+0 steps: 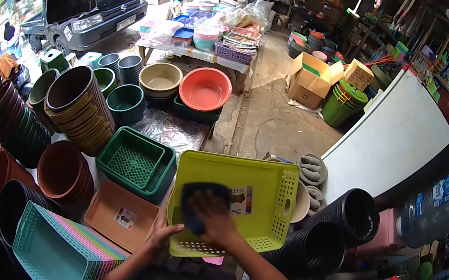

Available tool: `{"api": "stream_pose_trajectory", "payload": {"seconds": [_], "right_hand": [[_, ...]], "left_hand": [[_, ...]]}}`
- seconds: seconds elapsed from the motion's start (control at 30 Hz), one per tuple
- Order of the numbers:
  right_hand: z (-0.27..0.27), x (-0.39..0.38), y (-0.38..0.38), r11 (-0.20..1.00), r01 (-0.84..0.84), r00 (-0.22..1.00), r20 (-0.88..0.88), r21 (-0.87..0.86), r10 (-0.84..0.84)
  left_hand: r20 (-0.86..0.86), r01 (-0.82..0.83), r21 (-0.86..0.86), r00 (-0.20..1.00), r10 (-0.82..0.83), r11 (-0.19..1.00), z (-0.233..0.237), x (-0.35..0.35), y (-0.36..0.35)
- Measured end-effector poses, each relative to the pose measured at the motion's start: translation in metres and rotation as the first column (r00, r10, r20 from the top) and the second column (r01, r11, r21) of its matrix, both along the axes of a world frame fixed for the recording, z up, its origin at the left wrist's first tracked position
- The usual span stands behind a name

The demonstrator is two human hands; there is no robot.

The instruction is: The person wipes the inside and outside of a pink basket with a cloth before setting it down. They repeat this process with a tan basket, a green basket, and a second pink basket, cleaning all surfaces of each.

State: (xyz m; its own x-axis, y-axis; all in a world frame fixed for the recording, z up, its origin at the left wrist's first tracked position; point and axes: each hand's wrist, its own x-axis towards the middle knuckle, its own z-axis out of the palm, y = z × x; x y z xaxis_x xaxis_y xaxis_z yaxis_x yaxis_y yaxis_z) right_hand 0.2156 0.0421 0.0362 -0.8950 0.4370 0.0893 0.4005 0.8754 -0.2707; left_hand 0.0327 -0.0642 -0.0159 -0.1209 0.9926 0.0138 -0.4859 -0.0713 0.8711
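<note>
Gripping the near-left rim of a lime-green basket (269,189) at centre, the left hand (164,235) is closed on it. The right hand (218,220), blurred, lies on a dark cloth (199,194) inside the basket; whether it grips the cloth is unclear. The cloth partly hides a label (242,200).

Item: lime basket (264,206), tilted toward the wearer. The left hand (164,235) is gripping its near left edge. The right hand (217,220) is holding a dark blue cloth (199,194) against the inside. A green crate stack (134,162) is sitting just left of it, an orange tray (120,214) is lying nearer, and brown pots (61,172) are resting beyond.
</note>
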Motion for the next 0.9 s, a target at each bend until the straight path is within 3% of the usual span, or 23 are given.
{"api": "stream_pose_trajectory", "payload": {"seconds": [0.03, 0.1, 0.13, 0.2, 0.27, 0.3, 0.37, 0.43, 0.47, 0.5, 0.57, 0.63, 0.7, 0.77, 0.8, 0.83, 0.9], "right_hand": [[0.008, -0.006, -0.013, 0.994, -0.090, 0.996, 0.009, -0.061, 0.090], [0.004, 0.000, -0.011, 0.994, -0.105, 0.992, 0.064, -0.017, 0.105], [0.001, 0.008, -0.004, 0.994, -0.109, 0.992, 0.064, -0.016, 0.110], [-0.011, 0.036, 0.020, 0.982, 0.188, 0.982, -0.019, -0.012, -0.188], [-0.026, 0.066, 0.048, 0.864, 0.502, 0.864, -0.029, -0.036, -0.503], [-0.027, 0.065, 0.048, 0.868, 0.495, 0.868, -0.023, -0.035, -0.496], [-0.030, 0.064, 0.045, 0.772, 0.615, 0.747, -0.195, -0.164, -0.636], [-0.030, 0.049, 0.029, 0.792, 0.597, 0.761, -0.225, -0.126, -0.609], [-0.015, 0.043, 0.016, 0.933, 0.328, 0.936, -0.082, -0.146, -0.342], [-0.002, 0.040, 0.004, 0.977, 0.033, 0.998, 0.051, -0.212, -0.023], [0.024, 0.042, -0.004, 0.975, 0.028, 0.990, 0.141, -0.221, 0.003], [0.033, 0.053, 0.005, 0.973, 0.024, 0.972, 0.233, -0.229, 0.031], [0.031, 0.077, 0.023, 0.939, 0.333, 0.900, 0.325, -0.084, -0.290], [0.009, 0.094, 0.029, 0.916, 0.393, 0.897, 0.254, -0.080, -0.362], [0.007, 0.094, 0.028, 0.886, 0.457, 0.881, 0.180, -0.082, -0.437], [0.005, 0.088, 0.023, 0.892, 0.445, 0.885, 0.189, -0.083, -0.425], [0.012, 0.051, -0.004, 0.905, 0.417, 0.841, 0.416, -0.088, -0.346]], "left_hand": [[0.001, 0.005, -0.003, 1.000, -0.005, 1.000, 0.011, 0.003, 0.000], [0.045, -0.025, -0.014, 0.999, 0.025, 1.000, 0.045, 0.010, 0.000], [0.065, -0.039, -0.011, 0.997, 0.040, 0.999, 0.031, 0.008, 0.002], [0.116, -0.061, 0.004, 0.991, 0.060, 0.998, 0.041, 0.006, 0.001], [0.206, -0.079, 0.058, 0.976, 0.066, 0.995, 0.051, 0.002, 0.003], [0.211, -0.087, 0.055, 0.975, 0.074, 0.995, 0.049, 0.002, 0.003], [0.149, -0.091, 0.049, 0.985, 0.083, 0.995, 0.043, 0.003, 0.006], [0.131, -0.108, 0.065, 0.986, 0.099, 0.992, 0.051, 0.004, 0.011], [0.112, -0.125, 0.083, 0.987, 0.115, 0.989, 0.054, 0.003, 0.013], [0.112, -0.130, 0.080, 0.986, 0.120, 0.988, 0.048, -0.002, 0.014], [0.026, -0.069, 0.077, 0.997, 0.067, 0.995, 0.031, -0.017, 0.014], [0.086, -0.117, 0.049, 0.990, 0.112, 0.992, 0.057, -0.008, 0.009], [0.150, -0.167, 0.023, 0.975, 0.162, 0.986, 0.066, -0.007, 0.008], [0.213, -0.177, 0.092, 0.965, 0.154, 0.980, 0.058, -0.013, 0.008], [0.140, -0.203, 0.101, 0.972, 0.188, 0.974, 0.049, -0.011, 0.007], [0.145, -0.217, 0.095, 0.969, 0.202, 0.972, 0.044, -0.010, 0.008], [0.027, -0.221, 0.198, 0.975, 0.220, 0.955, 0.041, -0.009, 0.013]]}}
